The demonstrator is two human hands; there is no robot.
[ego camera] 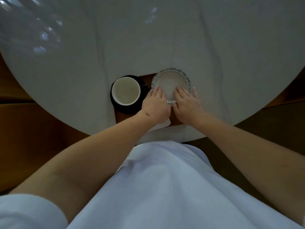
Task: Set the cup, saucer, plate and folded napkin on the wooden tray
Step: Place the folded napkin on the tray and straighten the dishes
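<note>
A white cup [126, 90] stands on a black saucer [130, 109], which lies on the left part of the wooden tray [146, 80]. A pale plate [170, 81] with a fluted rim sits on the tray's right part. My left hand [156, 104] and my right hand [188, 104] hold the plate's near edge, with fingers laid over its rim and inner face. A white folded napkin [162, 125] shows under my left wrist at the tray's near edge, mostly hidden.
The tray lies near the front edge of a round grey marble-look table [181, 38]. A wooden floor [33, 129] surrounds the table. My white clothing [165, 187] fills the lower view.
</note>
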